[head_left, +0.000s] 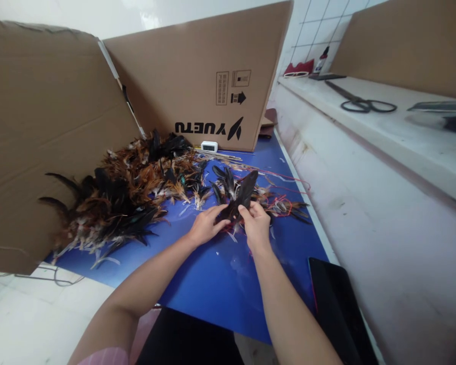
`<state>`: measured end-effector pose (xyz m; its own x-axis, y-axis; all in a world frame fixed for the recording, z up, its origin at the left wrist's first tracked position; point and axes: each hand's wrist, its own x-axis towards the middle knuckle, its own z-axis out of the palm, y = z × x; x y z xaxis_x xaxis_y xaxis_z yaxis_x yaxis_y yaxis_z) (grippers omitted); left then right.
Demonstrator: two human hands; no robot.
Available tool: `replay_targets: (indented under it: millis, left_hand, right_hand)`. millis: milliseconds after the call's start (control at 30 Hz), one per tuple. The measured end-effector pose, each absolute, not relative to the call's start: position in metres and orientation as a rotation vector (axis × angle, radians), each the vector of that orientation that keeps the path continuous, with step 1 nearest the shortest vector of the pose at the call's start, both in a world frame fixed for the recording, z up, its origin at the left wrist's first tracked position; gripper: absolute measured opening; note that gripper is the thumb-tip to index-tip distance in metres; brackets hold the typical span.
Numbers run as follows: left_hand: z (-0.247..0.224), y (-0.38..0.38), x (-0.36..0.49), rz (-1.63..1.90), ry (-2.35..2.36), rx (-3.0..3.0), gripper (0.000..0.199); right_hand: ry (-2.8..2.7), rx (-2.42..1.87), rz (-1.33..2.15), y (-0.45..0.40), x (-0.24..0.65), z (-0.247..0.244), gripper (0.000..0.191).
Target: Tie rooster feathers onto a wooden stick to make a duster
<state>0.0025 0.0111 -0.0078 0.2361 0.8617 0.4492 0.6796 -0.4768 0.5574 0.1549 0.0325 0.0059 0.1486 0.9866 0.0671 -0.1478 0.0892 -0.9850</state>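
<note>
Dark feathers [247, 188] stand up in a small bunch over the blue table [205, 274]. My right hand [256, 223] pinches them between thumb and fingers. From the other side, my left hand [209, 224] closes its thumb and fingers around the lower part of the same bunch; its fingertips are partly hidden. Red cord and pale quill ends show just below the hands. Right of them lies a feather piece tied with red cord [281, 205]. Left of my hands spreads a large heap of brown and black feathers [137, 175].
Cardboard panels [155, 66] wall the left and back. A small white digital display [209, 146] and thin sticks [228, 158] lie at the back. A black phone [336, 294] rests at the right edge. Scissors [359, 101] and a bottle [321, 62] are on the right ledge.
</note>
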Motion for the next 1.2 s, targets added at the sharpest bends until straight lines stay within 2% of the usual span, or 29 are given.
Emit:
replay_targets:
  millis: [200,433,600,700,967,1200]
  left_hand:
    - [-0.01,0.015,0.004,1.107,1.454,2.244,0.02]
    - [-0.012,0.022,-0.005,1.263,1.646,2.167,0.015]
    - [-0.009,0.021,-0.007,1.434,1.642,2.148,0.024]
    - [-0.003,0.016,-0.007,1.513,1.629,2.134,0.015]
    - [0.008,-0.003,0.004,1.204,1.501,2.08,0.024]
    - [0.013,-0.011,0.016,0.954,1.339,1.766,0.033]
  right_hand:
    - [-1.023,-1.085,1.173,0.031,0.152,0.004,0.017]
    - [-0.861,-1.152,1.087,0.036,0.157,0.003,0.019]
    - [-0.79,-1.122,1.042,0.039,0.16,0.002,0.019]
    - [-0.747,-1.113,1.034,0.039,0.161,0.004,0.02]
    - [-0.735,-1.072,0.996,0.037,0.161,0.012,0.017]
    - [-0.81,-1.031,1.05,0.032,0.156,0.014,0.018]
